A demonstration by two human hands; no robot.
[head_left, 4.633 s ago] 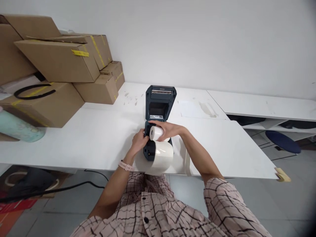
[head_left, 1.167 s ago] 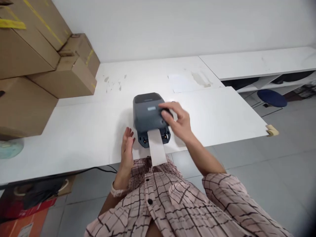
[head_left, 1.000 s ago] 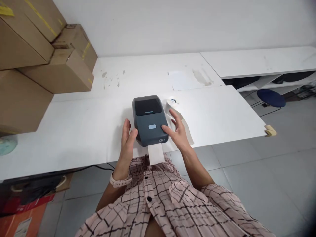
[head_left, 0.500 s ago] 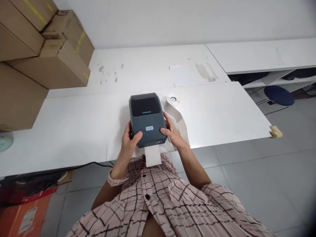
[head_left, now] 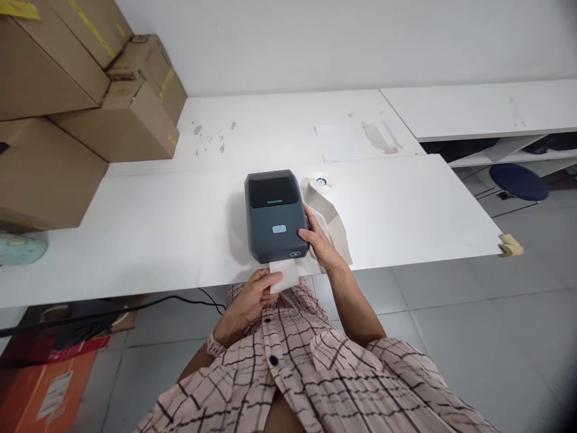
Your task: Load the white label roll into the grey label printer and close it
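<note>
A dark grey label printer (head_left: 277,219) with a black window and a pale button sits near the table's front edge. A strip of white label paper (head_left: 285,277) comes out of its front and hangs past the edge. My left hand (head_left: 252,294) pinches the left side of this strip between thumb and fingers. Against the printer's right side rests my right hand (head_left: 319,242), its thumb on top and its fingers along the side. Beside and behind that hand lies a label roll (head_left: 319,184), its loose paper band curling toward the table edge.
Cardboard boxes (head_left: 126,120) are stacked at the back left of the white table (head_left: 396,210). A pale green round item (head_left: 22,248) lies at the left edge. Black cable (head_left: 157,300) runs below the table front. A blue stool (head_left: 518,181) stands at the right.
My left hand has let go of the printer's left side and moved down to the paper strip, now gripping it. My right hand stays on the printer. The view has shifted slightly.
</note>
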